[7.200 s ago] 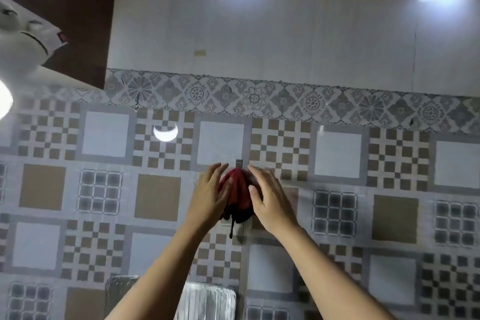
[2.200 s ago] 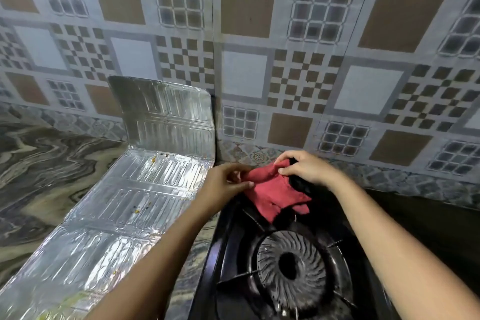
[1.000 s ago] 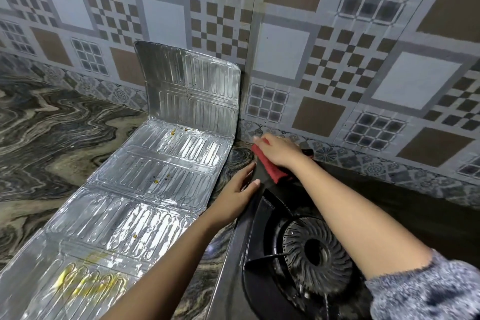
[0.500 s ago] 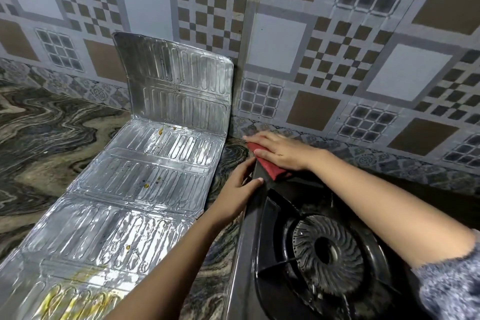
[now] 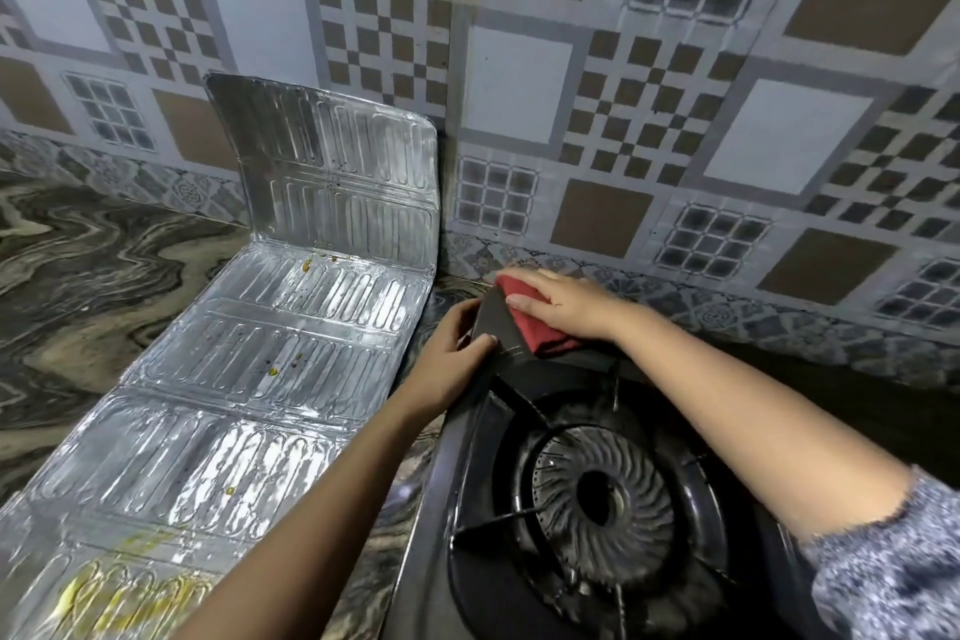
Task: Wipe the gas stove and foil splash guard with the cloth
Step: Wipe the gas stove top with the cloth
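Stove (image 5: 480,603): flat right fingers (image 5: 537,277) press cloth (image 5: 531,329), left fingers (image 5: 461,316) grip edge; foil guard (image 5: 291,327) beside.

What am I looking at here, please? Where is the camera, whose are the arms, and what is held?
There is no machine: these are one person's two bare hands. The camera sits on the person's head and looks down. The right hand presses a red cloth on the far left corner of the black gas stove, behind its burner. The left hand grips that corner's edge. Left of the stove, a foil splash guard lies on the marbled counter, its far panel standing against the tiled wall; yellow stains show on it.
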A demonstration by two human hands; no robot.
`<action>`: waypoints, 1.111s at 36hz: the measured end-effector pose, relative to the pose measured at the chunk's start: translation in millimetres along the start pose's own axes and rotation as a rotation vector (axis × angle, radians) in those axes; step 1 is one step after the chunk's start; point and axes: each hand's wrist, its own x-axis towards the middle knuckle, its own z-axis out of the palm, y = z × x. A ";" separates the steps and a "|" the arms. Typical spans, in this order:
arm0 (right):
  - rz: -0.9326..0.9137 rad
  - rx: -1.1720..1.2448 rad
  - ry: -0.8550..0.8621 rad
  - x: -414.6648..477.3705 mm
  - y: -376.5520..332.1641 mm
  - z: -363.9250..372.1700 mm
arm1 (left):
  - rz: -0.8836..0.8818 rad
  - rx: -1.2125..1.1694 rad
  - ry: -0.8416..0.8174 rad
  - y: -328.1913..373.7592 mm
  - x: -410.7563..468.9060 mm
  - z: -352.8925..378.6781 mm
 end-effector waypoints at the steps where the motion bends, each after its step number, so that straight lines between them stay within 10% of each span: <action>1: 0.002 -0.003 -0.005 -3.8 3.9 -0.4 | -0.003 0.017 -0.001 -0.4 2.3 0.7; 21: 0.074 -0.012 0.149 -71.3 63.1 8.0 | 0.148 0.727 -0.121 24.9 60.2 6.3; 40: 0.188 0.016 0.136 -140.8 122.3 6.7 | 0.110 0.924 -0.442 62.3 76.9 108.4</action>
